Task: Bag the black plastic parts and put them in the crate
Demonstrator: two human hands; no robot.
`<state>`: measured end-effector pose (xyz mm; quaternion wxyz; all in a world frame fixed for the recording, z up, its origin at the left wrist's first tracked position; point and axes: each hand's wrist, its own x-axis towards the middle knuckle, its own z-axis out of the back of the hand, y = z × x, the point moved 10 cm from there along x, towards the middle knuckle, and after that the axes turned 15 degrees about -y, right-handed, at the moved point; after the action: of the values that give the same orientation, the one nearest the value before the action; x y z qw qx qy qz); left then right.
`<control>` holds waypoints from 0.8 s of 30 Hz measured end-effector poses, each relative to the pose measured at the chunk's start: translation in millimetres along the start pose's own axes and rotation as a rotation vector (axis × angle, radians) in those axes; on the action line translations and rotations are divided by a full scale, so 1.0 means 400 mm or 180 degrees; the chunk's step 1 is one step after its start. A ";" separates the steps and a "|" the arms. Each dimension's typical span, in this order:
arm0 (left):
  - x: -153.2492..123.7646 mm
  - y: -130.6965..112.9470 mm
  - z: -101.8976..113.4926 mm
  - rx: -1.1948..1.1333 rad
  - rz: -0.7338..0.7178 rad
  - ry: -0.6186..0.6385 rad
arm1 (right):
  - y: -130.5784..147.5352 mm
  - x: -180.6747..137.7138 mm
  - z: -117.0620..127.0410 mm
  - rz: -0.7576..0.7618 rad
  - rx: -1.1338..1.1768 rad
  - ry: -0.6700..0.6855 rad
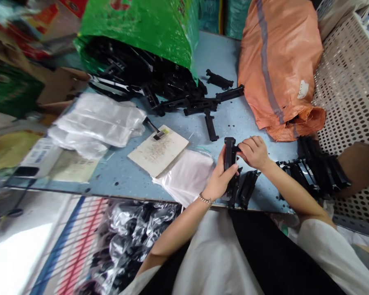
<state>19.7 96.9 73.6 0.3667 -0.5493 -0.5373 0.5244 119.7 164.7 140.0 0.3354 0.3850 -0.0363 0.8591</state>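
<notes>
Near the front edge of the table, my left hand [219, 180] is wrapped round a long black plastic part [230, 148], held upright. My right hand [254, 153] is closed at the right side of that part, pinching a small dark piece that sticks out from it; whether this piece is separate I cannot tell. Just below my hands, more black plastic parts [247, 189] lie side by side on the table. A stack of clear plastic bags [189, 174] lies left of my left hand, partly under a worn pale board [155, 153] with a small black tool on it.
A green bag [141, 24] spills many black parts onto the blue table [123, 174]. An orange sack [279, 61] stands at the back right beside a perforated crate [353, 82]. More black parts [320, 176] line the right. Plastic bags [101, 119] lie left; bagged items [126, 241] sit below the edge.
</notes>
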 end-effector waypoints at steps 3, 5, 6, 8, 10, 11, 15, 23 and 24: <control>-0.013 0.005 0.016 0.0102 0.0010 -0.0106 | 0.010 0.012 -0.039 -0.0001 0.0307 0.0203; -0.005 0.003 0.033 0.0077 -0.0055 -0.0242 | 0.006 0.003 -0.054 -0.0604 0.0587 0.0310; 0.001 0.004 0.042 0.0011 -0.0026 -0.0302 | 0.008 -0.011 -0.060 -0.0926 0.0729 0.0387; 0.011 0.009 0.059 -0.0144 0.0150 -0.0428 | 0.040 -0.045 -0.063 -0.1173 0.0878 0.0583; 0.017 0.010 0.073 -0.0276 0.0366 -0.0583 | 0.106 -0.078 -0.051 -0.0733 0.0765 0.0689; 0.018 0.009 0.076 -0.0326 0.0456 -0.0638 | 0.145 -0.096 -0.041 -0.0386 0.0654 0.0671; 0.032 0.020 0.076 -0.0435 0.0647 -0.0603 | 0.226 -0.154 -0.024 0.0207 0.0353 0.0558; 0.026 0.178 0.205 0.1122 0.0090 -0.1176 | 0.062 -0.004 -0.190 -0.1210 0.0692 0.1072; 0.006 0.191 0.190 0.1388 -0.0103 -0.1088 | 0.017 0.032 -0.221 -0.1448 0.0448 0.0961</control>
<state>-38.6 75.5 -14.7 0.3887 -0.3524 -0.4745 0.7068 52.9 194.9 88.2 0.4936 0.2732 0.1612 0.8098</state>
